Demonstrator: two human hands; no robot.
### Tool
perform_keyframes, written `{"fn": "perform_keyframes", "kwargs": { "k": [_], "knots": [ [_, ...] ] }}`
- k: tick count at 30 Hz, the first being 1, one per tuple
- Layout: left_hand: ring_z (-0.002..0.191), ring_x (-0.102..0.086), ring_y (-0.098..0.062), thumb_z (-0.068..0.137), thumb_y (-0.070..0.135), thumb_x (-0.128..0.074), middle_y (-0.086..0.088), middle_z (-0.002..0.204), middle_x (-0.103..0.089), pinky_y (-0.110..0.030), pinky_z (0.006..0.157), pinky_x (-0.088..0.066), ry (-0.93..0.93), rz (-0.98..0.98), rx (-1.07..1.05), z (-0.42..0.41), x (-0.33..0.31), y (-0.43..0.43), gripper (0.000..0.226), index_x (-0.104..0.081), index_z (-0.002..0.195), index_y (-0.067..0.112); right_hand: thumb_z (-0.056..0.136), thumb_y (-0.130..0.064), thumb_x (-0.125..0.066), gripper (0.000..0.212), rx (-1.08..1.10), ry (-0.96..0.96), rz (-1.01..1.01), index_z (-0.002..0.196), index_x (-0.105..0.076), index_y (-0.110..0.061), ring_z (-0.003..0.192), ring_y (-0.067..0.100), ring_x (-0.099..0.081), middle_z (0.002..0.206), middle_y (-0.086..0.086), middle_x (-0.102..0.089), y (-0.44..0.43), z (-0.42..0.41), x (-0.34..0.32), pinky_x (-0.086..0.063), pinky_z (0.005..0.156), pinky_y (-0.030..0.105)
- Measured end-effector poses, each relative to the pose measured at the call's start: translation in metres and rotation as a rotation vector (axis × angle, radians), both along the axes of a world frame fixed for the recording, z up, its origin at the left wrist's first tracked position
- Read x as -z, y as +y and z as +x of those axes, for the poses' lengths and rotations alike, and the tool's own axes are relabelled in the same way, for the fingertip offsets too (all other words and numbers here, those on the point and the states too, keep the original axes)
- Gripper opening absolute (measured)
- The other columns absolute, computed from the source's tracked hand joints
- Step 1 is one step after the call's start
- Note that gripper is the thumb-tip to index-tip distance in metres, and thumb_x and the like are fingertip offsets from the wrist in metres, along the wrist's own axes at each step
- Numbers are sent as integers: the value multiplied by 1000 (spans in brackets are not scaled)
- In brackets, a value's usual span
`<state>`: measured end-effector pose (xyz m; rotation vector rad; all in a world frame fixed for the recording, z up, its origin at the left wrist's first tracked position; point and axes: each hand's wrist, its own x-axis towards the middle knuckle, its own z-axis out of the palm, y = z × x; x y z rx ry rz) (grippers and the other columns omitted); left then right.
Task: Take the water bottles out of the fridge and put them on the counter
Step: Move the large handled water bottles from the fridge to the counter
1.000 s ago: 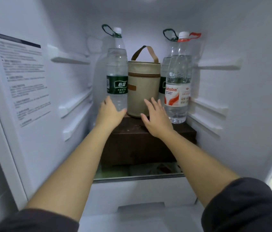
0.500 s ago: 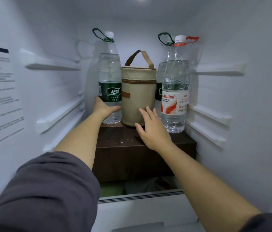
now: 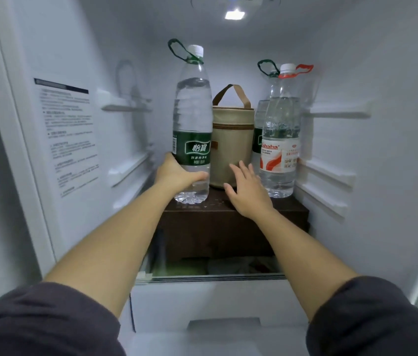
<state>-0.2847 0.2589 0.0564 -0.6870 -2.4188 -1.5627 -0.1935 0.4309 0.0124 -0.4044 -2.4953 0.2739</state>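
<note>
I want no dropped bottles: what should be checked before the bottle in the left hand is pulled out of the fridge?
1. Grip of left hand round green-label bottle, below its label: ok.
2. White cap on that bottle: ok.
3. Bottle lifted off the brown box: cannot tell.
4. Hold of right hand on the red-label bottle: not ok; it is open, apart from it, in front of the beige bag.
5. Free spot on the counter: cannot tell; not in view.
</note>
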Motion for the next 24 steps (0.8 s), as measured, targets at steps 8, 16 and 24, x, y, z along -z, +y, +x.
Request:
{"fn": "perform_keyframes", "kwargs": {
  "k": [8,16,24],
  "knots": [
    [110,-59,-18,53,54,-86,4,121,-61,-40,95,-51,25,-53,68,18,10,-17,95,-43,130,20,101,-41,-43,62,9,-14,-3,155,-17,-26,151,25,1,164,3,-7,-2,0,1,-9,120,46],
    [111,-60,-19,55,55,-85,4,122,-62,-38,94,-51,46,-65,64,18,14,-18,94,-42,131,22,99,-26,-51,56,-141,225,-285,151,-30,-21,147,20,-24,158,3,-31,-7,6,-14,-29,116,41],
    [107,-61,-20,55,54,-86,4,117,-62,-44,93,-53,24,-55,71,12,14,-14,91,-41,127,22,95,-46,-57,72,-395,441,-660,151,-23,-16,133,26,-42,149,10,-40,-77,-11,-176,-38,96,34]
  ]
}}
